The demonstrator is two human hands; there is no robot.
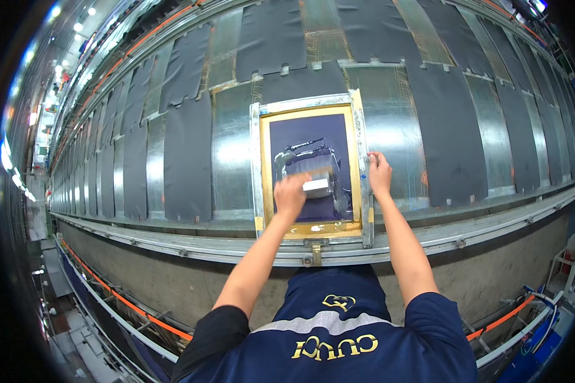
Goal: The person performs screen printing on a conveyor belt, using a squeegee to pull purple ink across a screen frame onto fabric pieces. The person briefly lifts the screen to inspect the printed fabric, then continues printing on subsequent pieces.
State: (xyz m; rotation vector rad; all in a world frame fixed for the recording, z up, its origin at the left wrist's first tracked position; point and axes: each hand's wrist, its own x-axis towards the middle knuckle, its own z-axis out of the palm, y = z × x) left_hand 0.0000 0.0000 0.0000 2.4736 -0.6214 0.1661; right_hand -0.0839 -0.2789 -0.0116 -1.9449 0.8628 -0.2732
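A screen printing frame (256,159) with metal rails, a yellow inner border and a dark purple mesh (308,129) lies on the long table. Glossy dark ink rings the middle of the mesh. My left hand (291,195) is closed on a squeegee (315,184), slightly blurred, with a pale metal bar and tan upper edge, resting over that inked area. My right hand (379,171) is at the frame's right rail, fingers curled round a small fitting there; the fitting is mostly hidden.
Dark grey fabric panels (447,137) lie in rows on the shiny metal table (390,121). A rail (453,244) runs along its near edge, in front of my body. Orange tubes (128,300) run low at both sides; blue equipment (530,345) is at lower right.
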